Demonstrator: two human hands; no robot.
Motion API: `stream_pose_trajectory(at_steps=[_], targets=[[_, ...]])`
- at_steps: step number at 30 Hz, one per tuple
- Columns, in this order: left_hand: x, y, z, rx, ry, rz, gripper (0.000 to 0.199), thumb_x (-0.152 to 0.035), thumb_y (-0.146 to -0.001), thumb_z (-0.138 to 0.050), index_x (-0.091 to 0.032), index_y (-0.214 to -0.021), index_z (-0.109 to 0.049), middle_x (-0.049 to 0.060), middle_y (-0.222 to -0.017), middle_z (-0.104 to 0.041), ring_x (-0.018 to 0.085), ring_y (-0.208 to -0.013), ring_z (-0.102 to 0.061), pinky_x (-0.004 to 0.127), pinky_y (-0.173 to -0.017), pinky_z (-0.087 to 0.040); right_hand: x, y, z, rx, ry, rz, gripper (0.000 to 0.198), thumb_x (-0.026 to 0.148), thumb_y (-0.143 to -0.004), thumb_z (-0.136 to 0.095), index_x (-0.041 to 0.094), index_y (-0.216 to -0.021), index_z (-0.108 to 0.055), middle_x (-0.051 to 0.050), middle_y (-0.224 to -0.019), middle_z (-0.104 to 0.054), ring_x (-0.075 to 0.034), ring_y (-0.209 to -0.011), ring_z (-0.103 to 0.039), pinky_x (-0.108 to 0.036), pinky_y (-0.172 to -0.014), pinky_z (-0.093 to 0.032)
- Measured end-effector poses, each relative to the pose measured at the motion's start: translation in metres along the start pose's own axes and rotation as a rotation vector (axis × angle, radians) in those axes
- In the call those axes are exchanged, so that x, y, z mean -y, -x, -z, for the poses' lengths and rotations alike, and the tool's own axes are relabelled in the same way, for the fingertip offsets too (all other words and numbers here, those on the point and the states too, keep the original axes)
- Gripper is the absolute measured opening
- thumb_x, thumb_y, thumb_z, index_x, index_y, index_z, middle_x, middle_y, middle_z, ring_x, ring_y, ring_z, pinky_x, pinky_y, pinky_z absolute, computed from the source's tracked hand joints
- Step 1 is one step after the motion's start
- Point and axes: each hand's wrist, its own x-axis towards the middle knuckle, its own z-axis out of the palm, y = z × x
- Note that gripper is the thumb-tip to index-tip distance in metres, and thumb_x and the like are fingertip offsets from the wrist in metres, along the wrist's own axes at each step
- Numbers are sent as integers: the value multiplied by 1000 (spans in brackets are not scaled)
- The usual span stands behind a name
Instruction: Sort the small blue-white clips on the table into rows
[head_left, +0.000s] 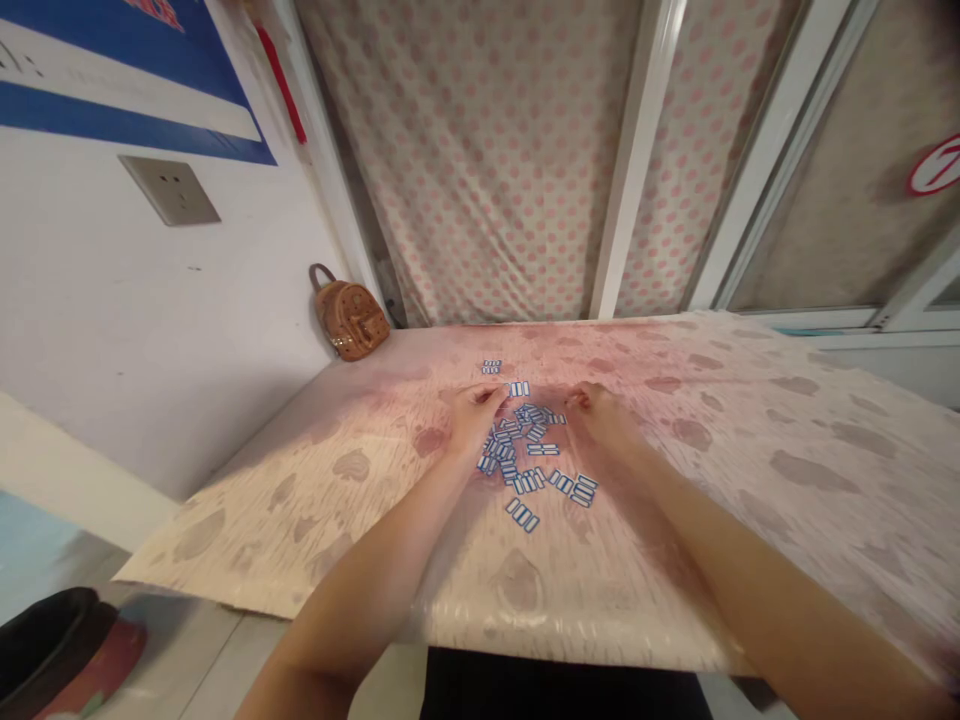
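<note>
Small flat blue-and-white striped pieces (529,480) lie in a loose, overlapping pile on the table, between my two forearms. My left hand (476,412) is closed at the pile's far left side, its thumb and finger pinching the left edge of one striped piece (520,388). To the right of the pile, my right hand (596,405) is closed with the fingertips drawn together. Whether anything is between those fingertips is too small to make out. Beyond my left hand sits a separate little group of striped pieces (491,367).
A patterned plastic cloth covers the table (750,480). At its far left corner, a small brown backpack-shaped bag (352,318) leans by the wall. Dotted curtains (487,180) hang behind white frames at the back. A dark and red bin-like object (67,650) stands on the floor at left.
</note>
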Motion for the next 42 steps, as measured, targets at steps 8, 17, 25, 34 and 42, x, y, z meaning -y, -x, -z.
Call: stream_pose_trajectory(at_steps=[8, 17, 25, 34, 42], targets=[[3, -3, 0, 4, -8, -34, 20, -33, -72, -78, -14, -73, -75, 2, -63, -66, 12, -56, -57, 22, -53, -45, -1, 1, -10, 173, 177, 43, 6, 18, -78, -72, 17, -81, -66, -7, -88, -64, -20, -83, -61, -27, -73, -42], [10, -6, 3, 34, -35, -45, 18, -31, -74, -76, -14, -79, -77, 5, -72, -72, 14, -61, -62, 22, -56, -48, 3, 3, -8, 188, 79, 24, 23, 8, -82, -55, 19, -100, -65, -3, -82, -71, -17, -73, -64, -25, -63, -41], [10, -6, 1, 27, -88, -47, 12, -24, -79, -70, -14, -80, -77, 4, -71, -72, 14, -60, -63, 21, -54, -45, 11, 2, -1, 73, -299, -11, 9, 25, -80, -55, 21, -81, -64, -2, -75, -71, -19, -71, -65, -26, -60, -41], [17, -7, 3, 37, -130, -106, 17, -30, -78, -71, -14, -81, -76, 3, -71, -71, 12, -56, -57, 22, -51, -42, 18, -2, 6, 31, -428, -34, 28, 44, -76, -56, 22, -60, -50, 4, -54, -48, -14, -55, -47, -27, -53, -33], [22, -7, 1, 42, -134, -136, 16, -30, -79, -71, -14, -79, -75, 4, -71, -72, 14, -59, -60, 23, -55, -44, 54, 14, 15, 211, -906, -186, 29, 47, -75, -69, 20, -81, -62, -7, -82, -74, -19, -72, -69, -33, -74, -55]])
